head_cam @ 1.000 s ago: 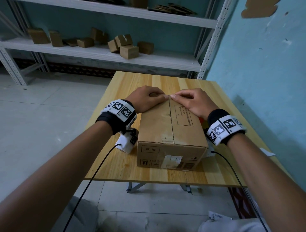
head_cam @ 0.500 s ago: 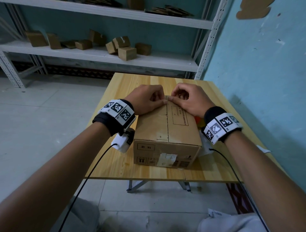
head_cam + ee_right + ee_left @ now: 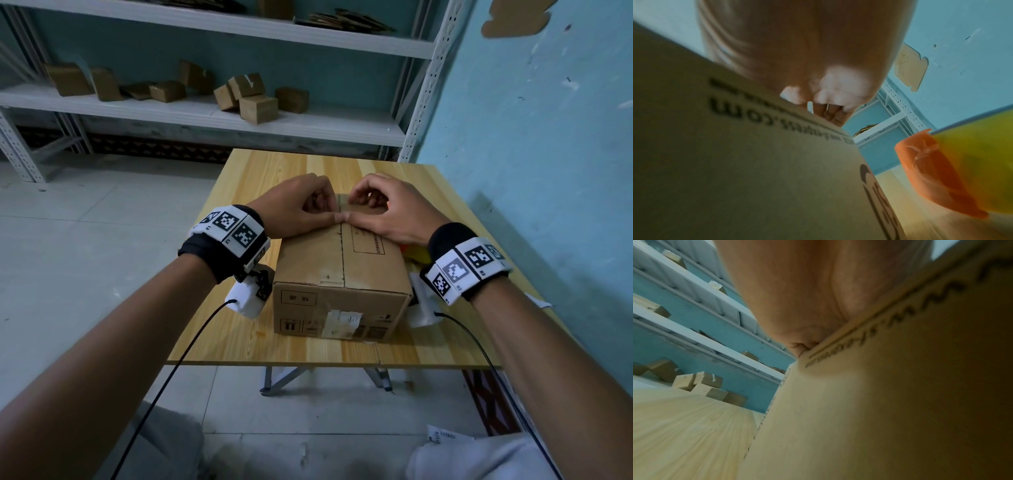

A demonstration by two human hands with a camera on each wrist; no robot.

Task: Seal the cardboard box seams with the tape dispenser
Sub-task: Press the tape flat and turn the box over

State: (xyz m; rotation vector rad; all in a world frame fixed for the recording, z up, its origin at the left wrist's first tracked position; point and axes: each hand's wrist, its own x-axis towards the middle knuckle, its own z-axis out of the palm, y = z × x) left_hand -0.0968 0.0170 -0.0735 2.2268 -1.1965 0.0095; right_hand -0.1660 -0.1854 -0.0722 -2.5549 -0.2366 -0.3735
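we press both curled hands, left hand [image 3: 298, 205] and right hand [image 3: 390, 212], on the box [image 3: 339, 270]; the tape dispenser [image 3: 953, 177] sits at frame right, nearer our right hand.

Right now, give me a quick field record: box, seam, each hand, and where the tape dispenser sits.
box: cardboard box, closed, on the wooden table
seam: top centre seam, no tape visible
left hand: rests on the far top, fingers curled, thumb flat by the seam
right hand: mirrored, thumb tips meeting
tape dispenser: orange and yellow, on the table right of the box, unheld
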